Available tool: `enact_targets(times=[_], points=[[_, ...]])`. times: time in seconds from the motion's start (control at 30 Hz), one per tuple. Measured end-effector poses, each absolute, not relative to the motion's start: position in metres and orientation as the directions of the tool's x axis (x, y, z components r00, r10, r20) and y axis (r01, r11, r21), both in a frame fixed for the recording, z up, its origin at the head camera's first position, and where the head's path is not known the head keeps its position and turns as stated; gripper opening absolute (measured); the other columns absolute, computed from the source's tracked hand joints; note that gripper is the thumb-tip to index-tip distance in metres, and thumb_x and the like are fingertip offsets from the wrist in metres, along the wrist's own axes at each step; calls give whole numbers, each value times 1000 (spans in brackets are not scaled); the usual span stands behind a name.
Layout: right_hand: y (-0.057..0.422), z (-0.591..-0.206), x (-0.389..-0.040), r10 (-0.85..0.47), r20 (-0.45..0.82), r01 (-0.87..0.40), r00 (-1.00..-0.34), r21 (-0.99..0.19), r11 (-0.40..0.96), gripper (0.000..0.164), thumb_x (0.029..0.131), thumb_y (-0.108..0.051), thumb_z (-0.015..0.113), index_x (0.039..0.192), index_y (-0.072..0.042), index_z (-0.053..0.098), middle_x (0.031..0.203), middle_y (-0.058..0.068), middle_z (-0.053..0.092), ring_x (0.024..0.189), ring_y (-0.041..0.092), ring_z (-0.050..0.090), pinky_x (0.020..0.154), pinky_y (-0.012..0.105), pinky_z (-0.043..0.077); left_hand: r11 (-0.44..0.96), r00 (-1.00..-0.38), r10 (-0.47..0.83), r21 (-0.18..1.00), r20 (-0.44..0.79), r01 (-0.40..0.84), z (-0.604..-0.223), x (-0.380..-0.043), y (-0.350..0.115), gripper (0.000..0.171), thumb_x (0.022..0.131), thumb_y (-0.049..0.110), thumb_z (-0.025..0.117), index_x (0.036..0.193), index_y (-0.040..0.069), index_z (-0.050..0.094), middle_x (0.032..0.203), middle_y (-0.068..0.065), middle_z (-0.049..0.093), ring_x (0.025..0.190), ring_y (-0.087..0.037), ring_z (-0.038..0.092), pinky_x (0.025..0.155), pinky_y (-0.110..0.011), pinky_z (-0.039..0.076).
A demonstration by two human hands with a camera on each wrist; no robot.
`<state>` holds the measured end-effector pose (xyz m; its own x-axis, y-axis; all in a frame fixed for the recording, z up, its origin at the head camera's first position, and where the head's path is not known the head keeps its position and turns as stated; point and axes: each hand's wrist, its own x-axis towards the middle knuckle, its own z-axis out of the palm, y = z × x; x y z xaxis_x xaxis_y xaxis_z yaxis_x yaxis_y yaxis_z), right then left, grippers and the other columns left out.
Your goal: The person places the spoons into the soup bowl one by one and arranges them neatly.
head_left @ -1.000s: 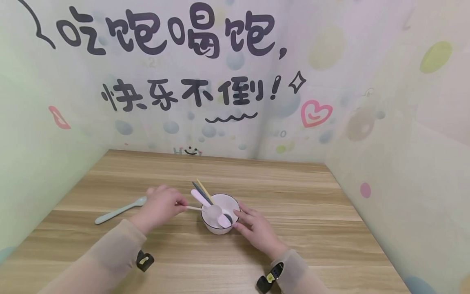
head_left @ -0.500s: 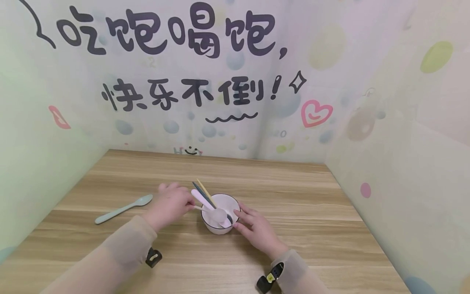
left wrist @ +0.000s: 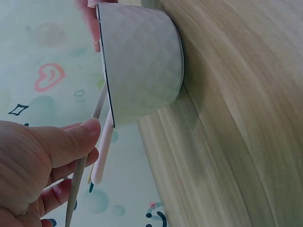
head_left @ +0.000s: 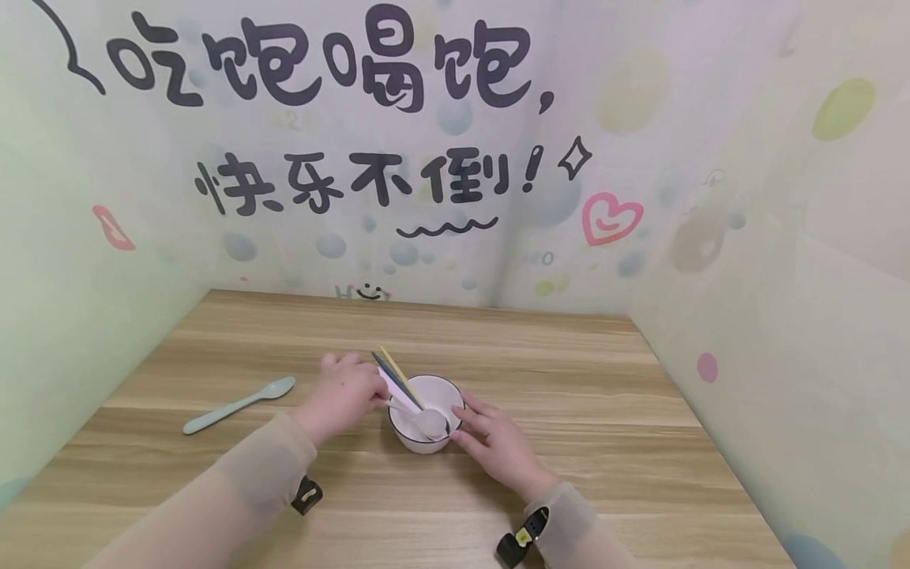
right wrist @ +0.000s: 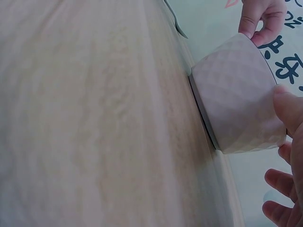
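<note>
A white bowl (head_left: 425, 447) with a dark rim and a faceted outer wall (left wrist: 147, 56) stands on the table. My left hand (head_left: 346, 397) is at its left side, pinching a pale spoon by its handle (left wrist: 78, 178) between thumb and fingers. The round head of that spoon (head_left: 431, 424) is over the inside of the bowl. My right hand (head_left: 503, 449) holds the bowl's right side, its thumb (right wrist: 288, 108) against the wall near the rim. A pink-handled utensil (left wrist: 102, 163), a dark one (head_left: 388, 370) and a yellow one (head_left: 392, 359) lean in the bowl, handles up toward the back left.
A light blue spoon (head_left: 238, 405) lies on the wooden table (head_left: 569, 379) left of my left hand. Printed wall coverings (head_left: 455, 261) with large black characters enclose the table at the back and sides.
My left hand has moved right toward the bowl, carrying the pale spoon farther over it. The light blue spoon's head has come fully into view. My right hand and the bowl stay put.
</note>
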<state>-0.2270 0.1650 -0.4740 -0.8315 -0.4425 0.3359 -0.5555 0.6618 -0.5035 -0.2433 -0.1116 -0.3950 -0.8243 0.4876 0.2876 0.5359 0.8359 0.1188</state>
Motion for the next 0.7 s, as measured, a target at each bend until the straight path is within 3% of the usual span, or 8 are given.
enact_targets(times=[0.3, 0.7], points=[[164, -472, -227, -447, 334, -558, -830, -503, 660, 46, 93, -39, 62, 131, -13, 60, 147, 7, 44, 131, 28, 44, 104, 46, 36, 831, -820, 503, 110, 273, 546, -399, -248, -111, 7, 74, 27, 80, 76, 24, 74, 80, 11, 63, 88, -17, 48, 82, -47, 29], [165, -474, -227, -444, 340, -559, -829, -497, 664, 46, 93, -40, 62, 131, -14, 60, 147, 5, 44, 131, 26, 44, 104, 45, 37, 832, -829, 489, 139, 273, 537, -401, -250, -109, 7, 76, 17, 80, 77, 21, 74, 82, 9, 67, 89, -17, 50, 85, -49, 28]])
